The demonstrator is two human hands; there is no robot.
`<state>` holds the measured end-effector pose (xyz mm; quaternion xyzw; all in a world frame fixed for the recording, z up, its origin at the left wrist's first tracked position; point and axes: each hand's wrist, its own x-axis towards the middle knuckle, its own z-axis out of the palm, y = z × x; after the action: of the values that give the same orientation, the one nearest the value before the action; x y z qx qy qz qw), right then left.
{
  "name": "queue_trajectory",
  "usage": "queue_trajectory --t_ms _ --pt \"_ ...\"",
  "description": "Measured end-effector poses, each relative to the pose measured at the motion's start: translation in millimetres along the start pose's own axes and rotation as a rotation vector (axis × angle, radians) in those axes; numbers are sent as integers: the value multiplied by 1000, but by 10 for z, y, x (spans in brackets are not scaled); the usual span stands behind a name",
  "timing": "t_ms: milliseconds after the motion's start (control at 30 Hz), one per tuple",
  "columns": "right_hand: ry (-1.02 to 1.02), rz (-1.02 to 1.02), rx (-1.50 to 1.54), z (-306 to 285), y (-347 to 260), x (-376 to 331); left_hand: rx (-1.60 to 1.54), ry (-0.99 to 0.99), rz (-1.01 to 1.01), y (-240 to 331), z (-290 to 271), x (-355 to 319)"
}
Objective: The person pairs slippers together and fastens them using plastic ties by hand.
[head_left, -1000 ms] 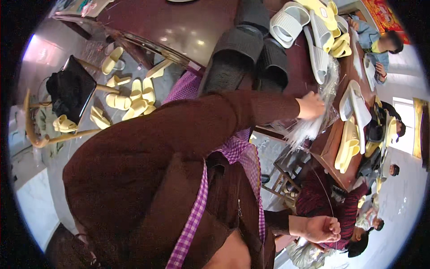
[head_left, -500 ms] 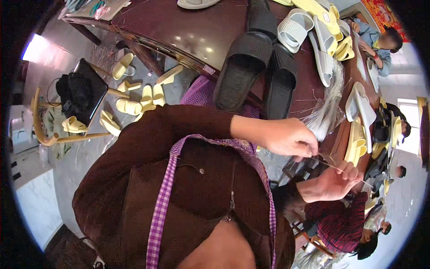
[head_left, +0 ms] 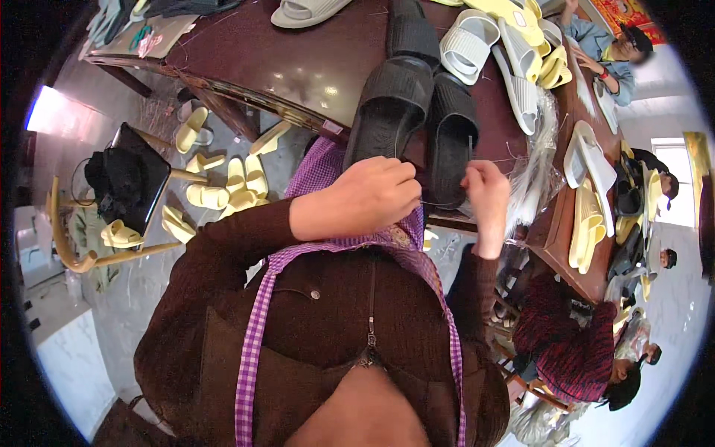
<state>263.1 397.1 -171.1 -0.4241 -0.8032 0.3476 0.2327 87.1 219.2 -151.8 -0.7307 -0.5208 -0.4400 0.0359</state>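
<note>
My left hand (head_left: 365, 194) is closed in front of a large black slipper (head_left: 395, 93), just over its heel end. To its right, my right hand (head_left: 488, 197) is raised and pinched beside the second black slipper (head_left: 453, 112). A thin clear strand (head_left: 441, 205) runs in a low curve between the two hands, and a short pale end stands up above the right fingers. Both slippers rest on the table with their soles toward me. The fingertips of my left hand are partly hidden behind its back.
The dark red table (head_left: 298, 67) holds a grey slipper (head_left: 309, 11), white slippers (head_left: 469, 45) and a bundle of clear strands (head_left: 532, 171). Yellow slippers (head_left: 238, 182) lie on the floor by a chair (head_left: 138, 167). Co-workers (head_left: 566, 328) sit along the right.
Both hands have come back from the right to the front of the black slippers. The strand, stretched straight between them before, now hangs in a slack curve.
</note>
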Motion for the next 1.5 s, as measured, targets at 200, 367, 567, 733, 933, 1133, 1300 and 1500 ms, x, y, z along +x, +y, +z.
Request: queue_trajectory --t_ms 200,367,567,733,933,1133,1300,1500 --pt "11 -280 -558 286 -34 375 70 -81 -200 -191 332 -121" --pt "81 -347 -390 353 -106 495 195 -36 -253 -355 601 -49" --pt "14 -352 -181 133 10 428 355 -129 -234 -478 739 156" --pt "91 -270 1 -121 118 658 354 -149 -240 -514 810 271" --pt "72 -306 -142 -97 239 1350 333 -119 -240 -523 861 334" --pt "-124 -203 -472 239 21 1839 331 -87 -245 -517 891 363" --pt "-208 -266 -508 352 58 1995 336 -78 -235 -504 835 359" --pt "-123 -310 -213 413 105 1933 189 -121 -216 -364 651 305"
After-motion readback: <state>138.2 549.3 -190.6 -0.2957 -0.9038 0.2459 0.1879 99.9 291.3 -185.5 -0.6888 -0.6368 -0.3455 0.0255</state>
